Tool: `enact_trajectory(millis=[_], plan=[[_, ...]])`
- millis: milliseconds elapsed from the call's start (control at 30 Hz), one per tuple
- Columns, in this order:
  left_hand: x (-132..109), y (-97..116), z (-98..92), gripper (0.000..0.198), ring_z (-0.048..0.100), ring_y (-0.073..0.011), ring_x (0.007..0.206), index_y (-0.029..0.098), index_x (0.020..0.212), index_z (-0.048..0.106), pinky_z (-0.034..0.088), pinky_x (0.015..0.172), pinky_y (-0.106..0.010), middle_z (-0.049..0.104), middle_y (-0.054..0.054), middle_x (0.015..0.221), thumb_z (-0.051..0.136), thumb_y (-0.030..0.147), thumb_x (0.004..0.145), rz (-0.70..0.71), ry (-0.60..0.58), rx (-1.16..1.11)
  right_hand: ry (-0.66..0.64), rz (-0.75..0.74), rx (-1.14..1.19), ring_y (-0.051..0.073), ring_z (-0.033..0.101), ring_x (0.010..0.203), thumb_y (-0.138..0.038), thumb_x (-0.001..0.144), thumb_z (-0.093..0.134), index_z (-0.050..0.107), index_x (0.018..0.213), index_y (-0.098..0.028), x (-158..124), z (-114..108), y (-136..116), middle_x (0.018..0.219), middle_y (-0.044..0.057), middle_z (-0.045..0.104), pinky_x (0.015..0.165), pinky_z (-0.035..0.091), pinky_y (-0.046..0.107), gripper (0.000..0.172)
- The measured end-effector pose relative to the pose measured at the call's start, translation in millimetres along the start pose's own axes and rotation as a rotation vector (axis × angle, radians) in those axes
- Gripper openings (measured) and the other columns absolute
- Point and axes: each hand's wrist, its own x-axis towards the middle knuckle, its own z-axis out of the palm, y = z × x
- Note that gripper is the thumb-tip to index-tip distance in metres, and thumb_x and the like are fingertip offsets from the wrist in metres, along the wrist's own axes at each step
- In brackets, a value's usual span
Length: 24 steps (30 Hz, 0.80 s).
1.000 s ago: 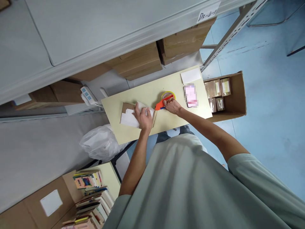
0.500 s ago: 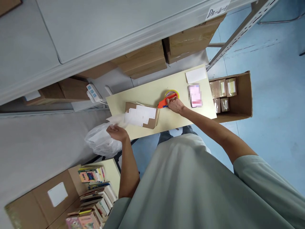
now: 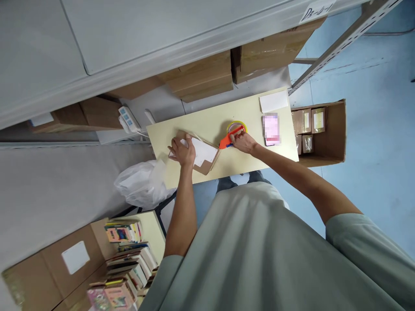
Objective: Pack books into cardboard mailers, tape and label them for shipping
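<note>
A flat cardboard package [image 3: 205, 167] with white paper labels [image 3: 205, 151] on its face lies on the cream table [image 3: 181, 123]. My left hand [image 3: 183, 151] rests on the package's left part, fingers spread, and covers some of the paper. In my right hand [image 3: 244, 141] is an orange tape dispenser [image 3: 227, 140] carrying a yellow-edged roll of tape. The dispenser's tip is at the package's right edge; whether it touches cannot be told. To the right of that hand lies a phone [image 3: 271, 128] with a blurred screen, below a white sheet [image 3: 274, 101].
An open carton [image 3: 335, 134] with several wrapped parcels stands right of the table. A white plastic bag [image 3: 141, 183] hangs at the left end. Books [image 3: 129, 268] fill a box at lower left. Shelving [image 3: 181, 56] with cartons and a power strip [image 3: 129, 120] borders the far side.
My left hand has moved from beside the plastic bag onto the package, and the pale sheet near it is no longer seen there. My right hand still holds the tape dispenser.
</note>
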Motion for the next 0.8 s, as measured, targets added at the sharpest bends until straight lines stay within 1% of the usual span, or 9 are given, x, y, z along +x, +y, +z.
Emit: enact_trajectory(millis=[100, 167, 200, 300, 400, 500, 667, 733, 800], plan=[[-5.6, -3.7, -0.3, 0.072, 0.005, -0.0494, 0.17, 0.022, 0.167, 0.048, 0.004, 0.126, -0.088, 0.03, -0.016, 0.182, 0.044, 0.062, 0.107, 0.195, -0.026, 0.053, -0.007, -0.114, -0.01, 0.036, 0.078, 0.101, 0.004, 0.1, 0.026, 0.039, 0.154, 0.011, -10.3, 10.2, -25.5, 0.113, 0.033, 0.077, 0.089, 0.047, 0.047, 0.056], [-12.0, -4.3, -0.2, 0.071, -0.001, -0.0513, 0.17, 0.025, 0.167, 0.049, 0.007, 0.122, -0.092, 0.022, -0.015, 0.185, 0.048, 0.063, 0.107, 0.33, -0.058, 0.102, -0.018, -0.189, 0.02, 0.036, 0.079, 0.098, 0.006, 0.098, 0.026, 0.041, 0.154, 0.011, -15.6, 16.9, -52.8, 0.111, 0.032, 0.077, 0.085, 0.048, 0.047, 0.058], [-15.2, -3.9, 0.0, 0.07, -0.002, -0.0518, 0.17, 0.026, 0.167, 0.05, 0.009, 0.121, -0.092, 0.019, -0.015, 0.185, 0.05, 0.062, 0.106, 0.392, -0.077, 0.126, -0.01, -0.188, 0.039, 0.035, 0.079, 0.097, 0.007, 0.096, 0.027, 0.042, 0.154, 0.01, -16.8, 19.8, -67.9, 0.111, 0.031, 0.077, 0.083, 0.049, 0.047, 0.06], [-23.1, -2.3, 0.4, 0.066, 0.0, -0.049, 0.171, 0.026, 0.164, 0.053, 0.012, 0.125, -0.087, 0.022, -0.015, 0.185, 0.054, 0.056, 0.106, 0.544, -0.109, 0.18, 0.061, -0.182, 0.126, 0.032, 0.079, 0.093, 0.008, 0.095, 0.03, 0.047, 0.152, 0.008, -14.4, 25.3, -109.6, 0.111, 0.03, 0.077, 0.077, 0.051, 0.043, 0.059], [-29.0, -3.4, 1.4, 0.06, 0.002, -0.0438, 0.172, 0.024, 0.16, 0.058, 0.011, 0.131, -0.078, 0.029, -0.015, 0.182, 0.055, 0.051, 0.106, 0.626, -0.095, 0.2, 0.082, -0.173, 0.179, 0.029, 0.078, 0.088, 0.007, 0.099, 0.031, 0.058, 0.138, 0.005, -7.4, 27.3, -135.1, 0.102, 0.026, 0.078, 0.073, 0.05, 0.039, 0.048], [-33.0, -6.6, 3.7, 0.058, 0.003, -0.0406, 0.173, 0.023, 0.159, 0.059, 0.007, 0.133, -0.073, 0.033, -0.015, 0.181, 0.053, 0.047, 0.107, 0.65, -0.084, 0.198, 0.087, -0.185, 0.188, 0.026, 0.076, 0.083, 0.006, 0.1, 0.029, 0.063, 0.127, 0.001, -2.7, 28.4, -144.4, 0.094, 0.021, 0.078, 0.072, 0.048, 0.037, 0.044], [-32.6, -11.3, 6.8, 0.056, 0.003, -0.0379, 0.173, 0.025, 0.159, 0.059, 0.004, 0.134, -0.07, 0.034, -0.013, 0.18, 0.048, 0.046, 0.108, 0.655, -0.078, 0.171, 0.117, -0.2, 0.191, 0.025, 0.074, 0.079, 0.007, 0.097, 0.03, 0.063, 0.124, -0.001, -2.5, 29.7, -144.3, 0.096, 0.021, 0.078, 0.069, 0.044, 0.036, 0.044], [-31.6, -12.1, 7.7, 0.056, 0.003, -0.0374, 0.173, 0.024, 0.159, 0.059, 0.003, 0.135, -0.069, 0.034, -0.013, 0.181, 0.047, 0.045, 0.109, 0.656, -0.08, 0.163, 0.107, -0.172, 0.196, 0.026, 0.074, 0.078, 0.006, 0.098, 0.03, 0.062, 0.126, -0.001, -2.6, 29.2, -136.9, 0.096, 0.021, 0.079, 0.069, 0.043, 0.036, 0.043], [-31.2, -12.3, 8.4, 0.055, 0.003, -0.0369, 0.173, 0.024, 0.158, 0.061, 0.003, 0.135, -0.068, 0.034, -0.013, 0.18, 0.046, 0.045, 0.109, 0.655, -0.077, 0.162, 0.082, -0.104, 0.198, 0.027, 0.075, 0.079, 0.005, 0.099, 0.029, 0.061, 0.129, 0.0, -1.4, 27.3, -119.5, 0.095, 0.023, 0.08, 0.07, 0.042, 0.037, 0.044]])
